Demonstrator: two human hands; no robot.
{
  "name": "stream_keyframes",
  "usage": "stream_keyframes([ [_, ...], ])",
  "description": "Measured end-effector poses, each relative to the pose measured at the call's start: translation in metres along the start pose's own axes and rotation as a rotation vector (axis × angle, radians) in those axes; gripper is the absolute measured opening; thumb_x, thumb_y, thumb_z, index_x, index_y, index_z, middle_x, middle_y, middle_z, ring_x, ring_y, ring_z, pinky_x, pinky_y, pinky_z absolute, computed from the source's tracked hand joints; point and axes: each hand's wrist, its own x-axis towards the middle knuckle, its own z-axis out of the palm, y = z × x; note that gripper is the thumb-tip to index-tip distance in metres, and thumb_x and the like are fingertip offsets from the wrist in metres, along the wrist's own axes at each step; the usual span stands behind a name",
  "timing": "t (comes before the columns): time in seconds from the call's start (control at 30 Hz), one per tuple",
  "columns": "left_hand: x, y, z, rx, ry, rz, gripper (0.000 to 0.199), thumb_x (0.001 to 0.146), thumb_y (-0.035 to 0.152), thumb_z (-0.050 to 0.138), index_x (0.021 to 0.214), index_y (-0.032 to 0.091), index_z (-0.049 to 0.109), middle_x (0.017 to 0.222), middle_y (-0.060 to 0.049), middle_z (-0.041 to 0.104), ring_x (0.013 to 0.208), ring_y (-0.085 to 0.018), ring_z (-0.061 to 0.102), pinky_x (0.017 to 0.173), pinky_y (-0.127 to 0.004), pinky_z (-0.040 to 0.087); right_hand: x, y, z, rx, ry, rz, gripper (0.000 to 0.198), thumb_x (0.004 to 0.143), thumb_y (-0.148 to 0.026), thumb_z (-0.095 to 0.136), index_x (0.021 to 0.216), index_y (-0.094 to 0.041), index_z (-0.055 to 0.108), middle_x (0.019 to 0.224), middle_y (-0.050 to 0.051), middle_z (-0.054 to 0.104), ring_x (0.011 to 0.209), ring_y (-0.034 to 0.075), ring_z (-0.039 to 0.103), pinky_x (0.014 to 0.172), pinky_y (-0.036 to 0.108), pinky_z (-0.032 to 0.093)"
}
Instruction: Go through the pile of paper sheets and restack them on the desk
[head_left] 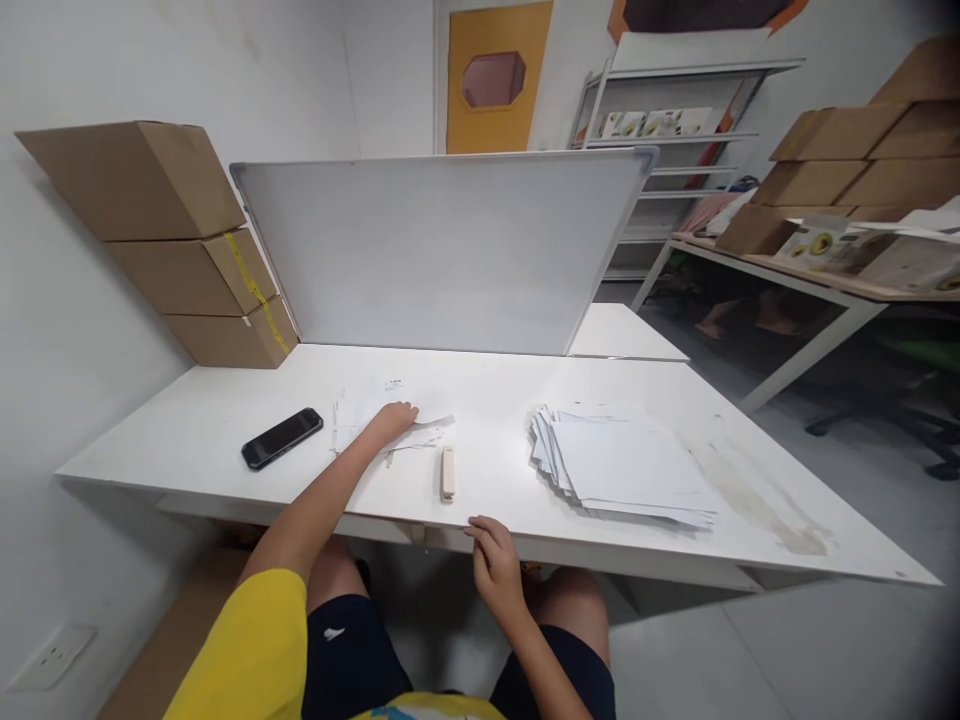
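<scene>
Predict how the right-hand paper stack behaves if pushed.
The paper stack would probably shear apart rather than slide as a block: its left edge is fanned, with no binding visible. Its sheets look thin, so likely floppy when lifted. It lies low and flat on the table, so tipping seems unlikely.

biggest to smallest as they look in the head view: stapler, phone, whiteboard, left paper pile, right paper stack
1. Whiteboard
2. Right paper stack
3. Left paper pile, partly covered
4. Phone
5. Stapler

Walls (390, 75) are white; floor (780, 460), grey. A yellow-orange door (495, 130) bears an octagonal window (493, 80). Metal shelving (705, 70) stands beyond the whiteboard (450, 250).
</scene>
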Motion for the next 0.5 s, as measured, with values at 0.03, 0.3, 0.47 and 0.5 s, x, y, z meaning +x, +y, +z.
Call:
stream_keyframes([
  [0.03, 0.0, 0.002, -0.003, -0.004, 0.013, -0.014, 0.019, 0.081, -0.001, 0.048, 0.085, 0.014, 0.059, 0.082, -0.01, 0.062, 0.076, -0.021, 0.062, 0.067, -0.03, 0.043, 0.001, 0.0, 0.0, -0.002, 0.0, -0.004, 0.034, 0.084, -0.007, 0.043, 0.099, -0.025, 0.067, 0.102, 0.009, 0.066, 0.1, 0.024, 0.06, 0.086, 0.045, 0.052],
  [0.3, -0.065, 0.046, -0.023, -0.073, 0.119, -0.04, 0.018, 0.091, 0.018, 0.043, 0.09, 0.017, 0.061, 0.079, -0.011, 0.063, 0.08, -0.023, 0.062, 0.072, -0.035, 0.048, -0.006, -0.004, -0.018, 0.26, -0.042, 0.205, 0.027, 0.089, -0.019, 0.045, 0.09, -0.027, 0.071, 0.089, 0.003, 0.07, 0.088, 0.021, 0.065, 0.102, 0.049, 0.043],
  [0.47, -0.151, 0.132, -0.006, -0.265, 0.336, 0.428, 0.02, 0.095, 0.023, 0.042, 0.094, 0.021, 0.062, 0.095, -0.012, 0.068, 0.091, -0.021, 0.064, 0.08, -0.038, 0.051, -0.007, -0.026, -0.031, 0.628, 0.028, 0.553, 0.039, 0.096, -0.039, 0.035, 0.109, -0.023, 0.068, 0.099, 0.008, 0.072, 0.096, 0.024, 0.067, 0.087, 0.044, 0.054],
  [0.5, -0.162, 0.148, -0.005, -0.277, 0.344, 0.48, 0.019, 0.095, 0.02, 0.042, 0.096, 0.021, 0.061, 0.1, -0.011, 0.068, 0.095, -0.02, 0.063, 0.082, -0.037, 0.05, -0.006, -0.029, -0.034, 0.656, 0.023, 0.574, 0.046, 0.097, -0.042, 0.029, 0.11, -0.022, 0.068, 0.099, 0.009, 0.073, 0.099, 0.025, 0.066, 0.084, 0.043, 0.054],
])
